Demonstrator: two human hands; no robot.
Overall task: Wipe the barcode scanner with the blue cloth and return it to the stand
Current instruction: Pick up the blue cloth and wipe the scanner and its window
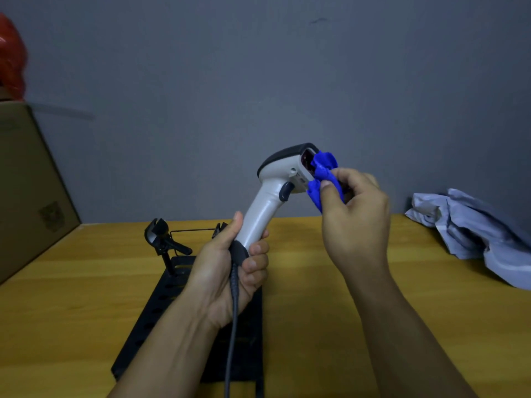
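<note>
My left hand [230, 271] grips the handle of a white and dark grey barcode scanner [275, 191], held upright above the table with its window facing right. A grey cable [232, 334] hangs down from the handle base. My right hand [353, 214] pinches a bunched blue cloth [323, 173] and presses it against the scanner's front window. Below the hands a black stand [161, 308] lies on the wooden table [71, 297]; its clamp-like holder [158, 232] rises at the far left corner with nothing in it.
A cardboard box [26, 185] stands at the left edge with a red object [11, 56] on top. A crumpled light blue-grey fabric [474, 228] lies at the right back of the table. A grey wall closes the back.
</note>
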